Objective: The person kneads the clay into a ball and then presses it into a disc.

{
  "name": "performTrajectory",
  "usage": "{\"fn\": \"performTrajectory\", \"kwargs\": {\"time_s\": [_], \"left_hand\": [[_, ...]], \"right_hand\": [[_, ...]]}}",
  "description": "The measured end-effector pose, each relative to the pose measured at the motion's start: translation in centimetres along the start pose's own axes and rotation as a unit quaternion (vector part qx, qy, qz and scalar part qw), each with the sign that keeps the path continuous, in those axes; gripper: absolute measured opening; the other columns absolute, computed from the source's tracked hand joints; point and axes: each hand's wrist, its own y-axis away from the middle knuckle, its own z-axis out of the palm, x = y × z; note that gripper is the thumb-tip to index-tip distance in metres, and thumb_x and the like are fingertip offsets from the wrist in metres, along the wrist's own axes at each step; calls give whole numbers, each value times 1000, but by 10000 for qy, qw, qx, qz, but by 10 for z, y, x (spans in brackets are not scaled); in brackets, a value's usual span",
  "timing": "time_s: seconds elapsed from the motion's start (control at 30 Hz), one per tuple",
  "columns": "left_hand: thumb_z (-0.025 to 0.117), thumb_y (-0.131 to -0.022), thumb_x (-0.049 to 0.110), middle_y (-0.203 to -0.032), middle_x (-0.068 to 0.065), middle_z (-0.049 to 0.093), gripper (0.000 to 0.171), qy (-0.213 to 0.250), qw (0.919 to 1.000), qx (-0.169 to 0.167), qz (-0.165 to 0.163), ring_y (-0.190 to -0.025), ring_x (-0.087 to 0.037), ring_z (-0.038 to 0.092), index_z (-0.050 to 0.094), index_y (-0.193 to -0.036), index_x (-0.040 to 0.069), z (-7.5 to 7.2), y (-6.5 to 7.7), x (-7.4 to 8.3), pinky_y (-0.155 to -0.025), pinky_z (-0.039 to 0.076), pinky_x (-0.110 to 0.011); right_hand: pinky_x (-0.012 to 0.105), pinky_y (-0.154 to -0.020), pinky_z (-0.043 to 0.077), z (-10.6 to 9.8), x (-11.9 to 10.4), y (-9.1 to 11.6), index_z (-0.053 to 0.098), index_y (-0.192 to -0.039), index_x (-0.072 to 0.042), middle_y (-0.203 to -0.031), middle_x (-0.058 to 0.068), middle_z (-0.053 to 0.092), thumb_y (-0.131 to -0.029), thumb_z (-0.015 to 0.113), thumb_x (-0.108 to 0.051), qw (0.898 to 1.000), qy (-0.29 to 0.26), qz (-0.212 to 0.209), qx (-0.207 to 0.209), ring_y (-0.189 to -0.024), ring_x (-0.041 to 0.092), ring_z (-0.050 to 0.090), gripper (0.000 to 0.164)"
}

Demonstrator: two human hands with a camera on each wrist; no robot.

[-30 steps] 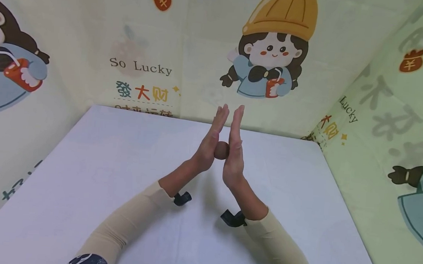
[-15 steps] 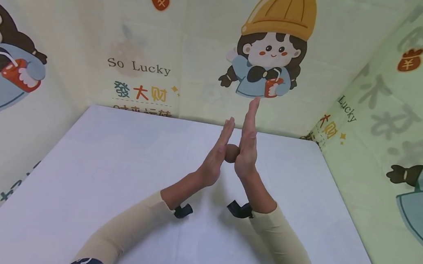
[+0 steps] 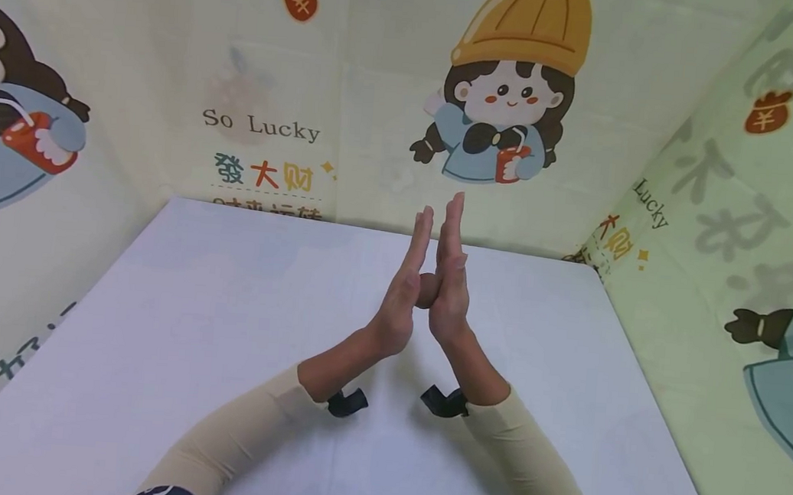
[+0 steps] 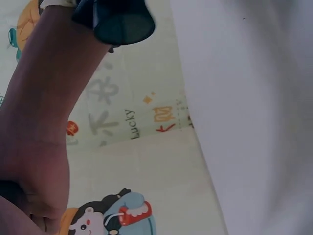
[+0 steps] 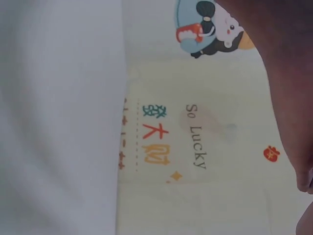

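Observation:
A small brown ball (image 3: 426,291), smooth and matt like modelling clay, sits between my two palms above the table. From the left, my left hand (image 3: 399,303) presses it with straight fingers pointing forward and up. My right hand (image 3: 449,301) faces it from the other side, also straight-fingered, its tips reaching a little farther forward. The palms stay apart by about the ball's width. In the left wrist view, a dark part of the ball (image 4: 11,192) shows at the lower left edge between the hands. The right wrist view catches only hand parts at its right edge.
A white table (image 3: 242,283) lies under my hands. Pale printed cloth walls (image 3: 378,108) with cartoon figures and lettering rise at the back and sides. Black curved mounts (image 3: 347,403) stick out from both wrists.
My right hand slides forward against the left, then back, while the left moves back and then forward. The ball shifts right, then slightly left, staying between the palms.

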Motion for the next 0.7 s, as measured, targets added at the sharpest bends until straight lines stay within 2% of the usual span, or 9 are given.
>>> {"fn": "performTrajectory", "kwargs": {"time_s": [0.17, 0.53, 0.57, 0.6, 0.7], "left_hand": [[14, -111, 59, -177, -7, -2, 83, 104, 9997, 238, -31, -161, -22, -10, 1, -167, 0, -4, -5, 3, -127, -4, -45], [15, -110, 60, -177, -7, -6, 82, 241, 9975, 642, -162, -160, -15, -11, -1, -168, 5, -17, -12, 2, -126, -3, -43], [15, -110, 61, -177, -7, -5, 83, 240, 9971, 707, -178, -160, -15, -10, -1, -168, 4, -19, -13, 2, -126, -3, -43], [16, -110, 61, -177, -6, -5, 83, 234, 9966, 765, -188, -160, -14, -10, 0, -168, 4, -21, -15, 1, -126, -3, -42], [17, -110, 60, -177, -5, -3, 82, 146, 9947, 1003, -180, -160, -12, -7, 2, -168, 4, -28, -23, 1, -126, -4, -40]], "right_hand": [[44, -128, 1, 6, 3, 6, 2, -168, -4, -177, 2, -4, -114, 15, -52, 9997, -206, 129, -103, -161, 22, -3, 73], [45, -128, 3, 20, 11, 27, 3, -168, -4, -176, 2, -2, -113, 14, -56, 9990, -166, 312, -268, -161, 23, -1, 77], [46, -128, 3, 22, 11, 29, 2, -168, -3, -174, 5, 18, -113, 14, -56, 9992, -140, 265, -269, -161, 25, 2, 77], [46, -128, 2, 23, 12, 31, 2, -168, -2, -173, 7, 23, -113, 14, -56, 9993, -83, 207, -285, -161, 26, 3, 77], [49, -127, 2, 28, 14, 36, 0, -167, 0, -172, 11, 22, -113, 13, -56, 9990, 112, 98, -410, -161, 30, 2, 79]]}}
